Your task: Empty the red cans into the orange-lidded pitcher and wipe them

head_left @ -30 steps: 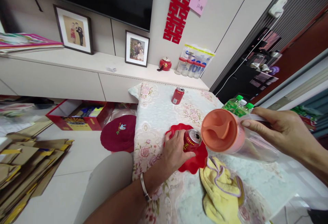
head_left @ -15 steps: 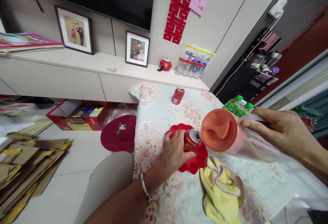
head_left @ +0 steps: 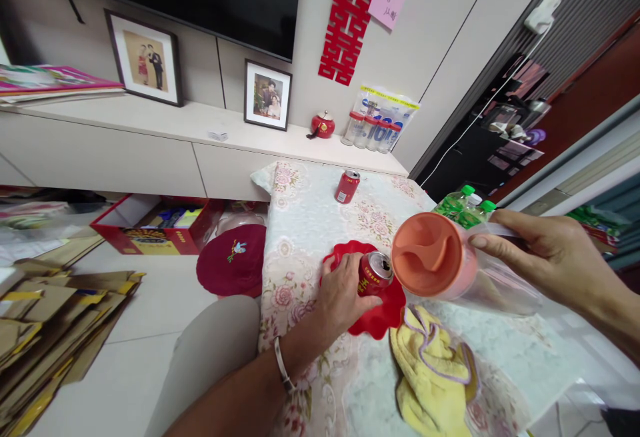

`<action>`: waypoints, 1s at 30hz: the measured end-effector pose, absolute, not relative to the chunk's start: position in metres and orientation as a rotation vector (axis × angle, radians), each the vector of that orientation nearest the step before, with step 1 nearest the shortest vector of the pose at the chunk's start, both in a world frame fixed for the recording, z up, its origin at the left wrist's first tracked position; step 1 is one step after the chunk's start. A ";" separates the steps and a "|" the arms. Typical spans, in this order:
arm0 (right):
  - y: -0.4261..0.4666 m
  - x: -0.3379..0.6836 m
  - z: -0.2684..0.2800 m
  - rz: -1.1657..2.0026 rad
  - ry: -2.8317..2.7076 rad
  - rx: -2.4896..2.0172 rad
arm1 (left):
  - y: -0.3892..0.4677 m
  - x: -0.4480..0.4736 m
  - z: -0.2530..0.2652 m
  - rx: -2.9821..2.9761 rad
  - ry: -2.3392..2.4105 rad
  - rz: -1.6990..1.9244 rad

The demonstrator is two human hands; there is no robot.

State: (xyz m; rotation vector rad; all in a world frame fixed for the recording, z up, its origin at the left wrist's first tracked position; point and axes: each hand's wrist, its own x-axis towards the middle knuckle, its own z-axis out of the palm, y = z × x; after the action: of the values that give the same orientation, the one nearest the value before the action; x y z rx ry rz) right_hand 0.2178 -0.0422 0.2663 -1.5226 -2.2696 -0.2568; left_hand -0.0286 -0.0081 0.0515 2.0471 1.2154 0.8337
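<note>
My left hand (head_left: 344, 294) is wrapped round a red drink can (head_left: 373, 276), whose top is opened. The can stands over a red scalloped plate (head_left: 383, 320) on the table. In my right hand (head_left: 545, 247) is the handle of a clear pitcher (head_left: 493, 294) with an orange lid (head_left: 425, 254). The pitcher is tipped on its side, its lid beside the rim of the can. I cannot make out any liquid running between them. A crumpled yellow cloth (head_left: 430, 377) lies just in front of the plate.
Another red can (head_left: 347, 187) stands farther back on the flowered tablecloth (head_left: 310, 224). Green-capped bottles (head_left: 457, 202) are behind the pitcher. A maroon-topped stool (head_left: 233, 260) and a red box (head_left: 150, 227) are left of the table, with flattened cardboard (head_left: 55, 317) on the floor.
</note>
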 end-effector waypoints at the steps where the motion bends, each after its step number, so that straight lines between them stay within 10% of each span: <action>1: -0.042 0.219 0.265 -0.260 -2.271 -1.521 | -0.008 -0.029 0.051 2.049 1.214 0.835; 30: -0.044 0.209 0.274 -0.248 -2.274 -1.539 | -0.008 -0.028 0.051 2.059 1.216 0.843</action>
State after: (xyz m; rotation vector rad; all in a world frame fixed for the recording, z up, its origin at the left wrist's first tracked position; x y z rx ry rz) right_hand 0.2088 -0.0443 0.2742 -1.5394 -2.2735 -0.2485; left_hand -0.0281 -0.0076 0.0509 2.0585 1.2158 0.8434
